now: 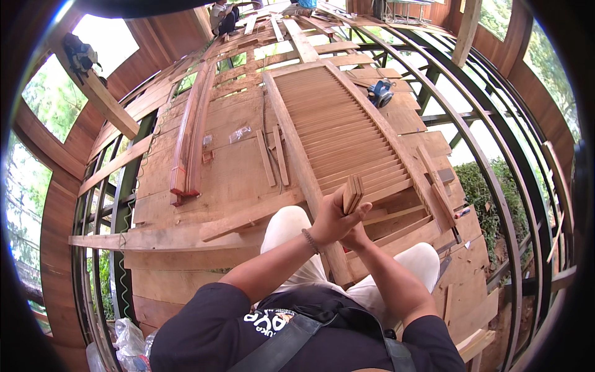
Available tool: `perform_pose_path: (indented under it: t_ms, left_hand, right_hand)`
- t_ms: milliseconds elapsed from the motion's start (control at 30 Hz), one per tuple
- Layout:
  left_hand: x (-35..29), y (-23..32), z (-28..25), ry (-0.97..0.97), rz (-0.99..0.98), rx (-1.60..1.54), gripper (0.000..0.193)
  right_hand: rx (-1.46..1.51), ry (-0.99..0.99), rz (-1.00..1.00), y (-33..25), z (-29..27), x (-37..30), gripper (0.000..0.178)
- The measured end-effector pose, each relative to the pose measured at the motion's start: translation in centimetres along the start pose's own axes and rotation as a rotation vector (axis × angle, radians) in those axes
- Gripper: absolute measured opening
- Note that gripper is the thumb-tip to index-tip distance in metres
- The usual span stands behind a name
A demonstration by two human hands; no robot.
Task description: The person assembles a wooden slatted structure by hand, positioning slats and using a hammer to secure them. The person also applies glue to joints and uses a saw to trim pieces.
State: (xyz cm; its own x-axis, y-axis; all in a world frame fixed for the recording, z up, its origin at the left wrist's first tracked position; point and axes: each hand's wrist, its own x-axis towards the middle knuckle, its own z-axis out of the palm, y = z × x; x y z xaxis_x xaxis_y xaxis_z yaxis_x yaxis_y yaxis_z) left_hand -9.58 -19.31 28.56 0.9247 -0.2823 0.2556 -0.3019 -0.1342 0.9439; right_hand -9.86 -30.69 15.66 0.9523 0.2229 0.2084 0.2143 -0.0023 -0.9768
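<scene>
My left hand [330,218], with a beaded bracelet at the wrist, is closed around a small stack of wooden slats [354,191]. The slats' ends point up and away from me. Close against it, my right hand [356,237] grips the same stack from the right and below, its fingers partly hidden. Beneath and beyond both hands lies a wooden louvered panel [341,124], flat between two long side rails. Thin slats fill its far and middle parts in rows; its near end shows wider gaps.
Reddish beams [191,136] lie bundled at the left. Two loose strips [281,155] rest beside the panel. A blue power tool [380,93] sits beyond its right rail. Dark metal joists [489,167] with open gaps run along the right. Another person [224,17] crouches far off.
</scene>
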Motion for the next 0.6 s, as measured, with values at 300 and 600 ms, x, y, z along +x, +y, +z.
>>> perform_pose_path:
  t_ms: [300, 600]
  left_hand:
    - [0.0, 3.8, -1.1, -0.044, 0.391, 0.218, 0.024]
    - [-1.6, -4.2, -8.8, -0.166, 0.081, 0.839, 0.021]
  right_hand:
    - [-0.001, -0.044, -0.024, -2.2, -0.8, -1.0, 0.045]
    - [0.436, 0.109, 0.144, -6.8, -4.9, -1.7, 0.027]
